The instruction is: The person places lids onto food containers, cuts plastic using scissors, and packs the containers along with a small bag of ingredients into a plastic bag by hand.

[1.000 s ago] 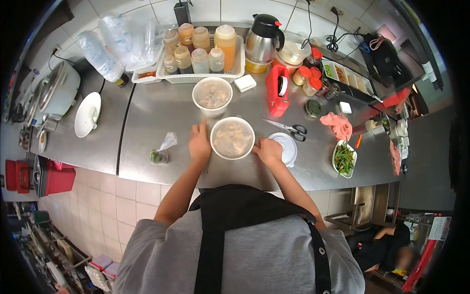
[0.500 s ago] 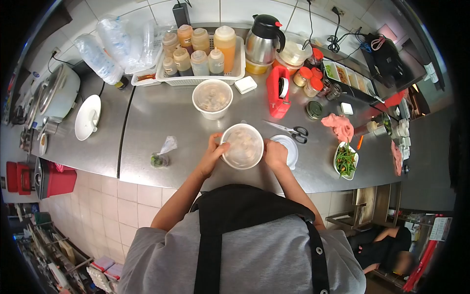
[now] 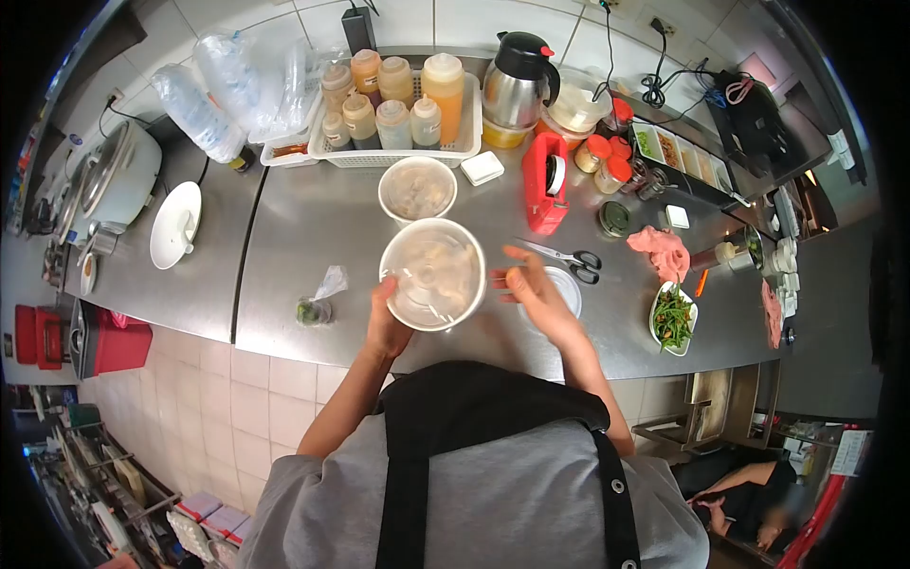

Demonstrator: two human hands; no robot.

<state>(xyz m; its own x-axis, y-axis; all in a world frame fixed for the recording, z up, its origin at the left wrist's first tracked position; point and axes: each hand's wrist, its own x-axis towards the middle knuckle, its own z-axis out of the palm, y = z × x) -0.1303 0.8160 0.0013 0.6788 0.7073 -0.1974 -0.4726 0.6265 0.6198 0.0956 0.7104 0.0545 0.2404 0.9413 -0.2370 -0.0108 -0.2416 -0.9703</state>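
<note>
Steel, dull and grey, forms the worktop point(image 3: 303, 237) I look down on through the head view. On its far side a white basket point(image 3: 408, 157) corrals squeeze bottles point(image 3: 393, 123), presumably so they stand together. The near bowl point(image 3: 433, 275) has a cloudy cover; a far bowl point(image 3: 418, 188), covered too, sits just beyond, overlapped so that I cannot tell whether they touch. My left hand point(image 3: 387, 327) curls around the near bowl's left side, thumb at the rim, likely to steady it. My right hand point(image 3: 536, 299) is loosely open, fingers spread, gripping nothing; the near bowl lies just to its left, apart from the fingertips. Scissors point(image 3: 571, 257) lie beyond that hand, blades leftward, and it partly hides a flat white disc point(image 3: 569, 287).
</note>
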